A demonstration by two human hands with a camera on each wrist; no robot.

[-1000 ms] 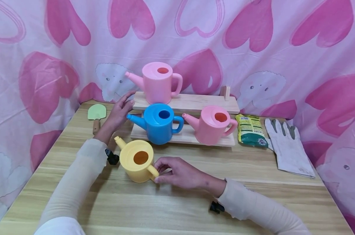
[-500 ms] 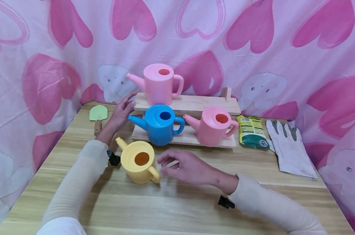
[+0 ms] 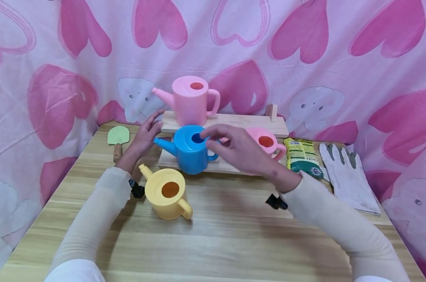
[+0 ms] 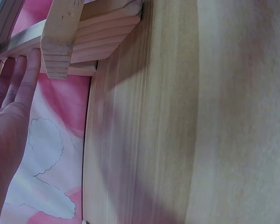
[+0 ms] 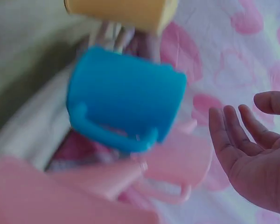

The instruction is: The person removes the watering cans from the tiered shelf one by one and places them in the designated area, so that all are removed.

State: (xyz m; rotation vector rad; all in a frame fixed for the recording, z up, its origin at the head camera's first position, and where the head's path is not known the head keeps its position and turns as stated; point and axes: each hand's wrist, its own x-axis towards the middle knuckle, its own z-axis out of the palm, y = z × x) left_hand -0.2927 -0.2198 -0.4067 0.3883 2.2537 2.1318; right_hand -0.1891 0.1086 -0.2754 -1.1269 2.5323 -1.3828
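Observation:
My left hand (image 3: 145, 135) rests with straight fingers at the left end of a wooden two-tier shelf (image 3: 246, 122); the left wrist view shows its fingertips against the wood. Over the lower tier hovers my right hand (image 3: 239, 150), fingers loosely bent and holding nothing. It hangs by the handle side of a blue watering can (image 3: 191, 156) and hides part of a pink watering can (image 3: 256, 134) behind it. Another pink watering can (image 3: 189, 105) stands on the upper tier. On the table in front, a yellow watering can (image 3: 168, 207) stands upright, its spout pointing left.
A green-bladed trowel (image 3: 118, 135) lies left of the shelf. To the right are a yellow-green packet (image 3: 301, 154) and a whitish glove (image 3: 352, 182). A curtain with pink hearts (image 3: 297, 31) hangs behind the wooden table (image 3: 213, 246).
My right hand has let go of the yellow watering can's handle, drawn back right, then risen forward to beside the blue can. The left hand has stayed at the shelf.

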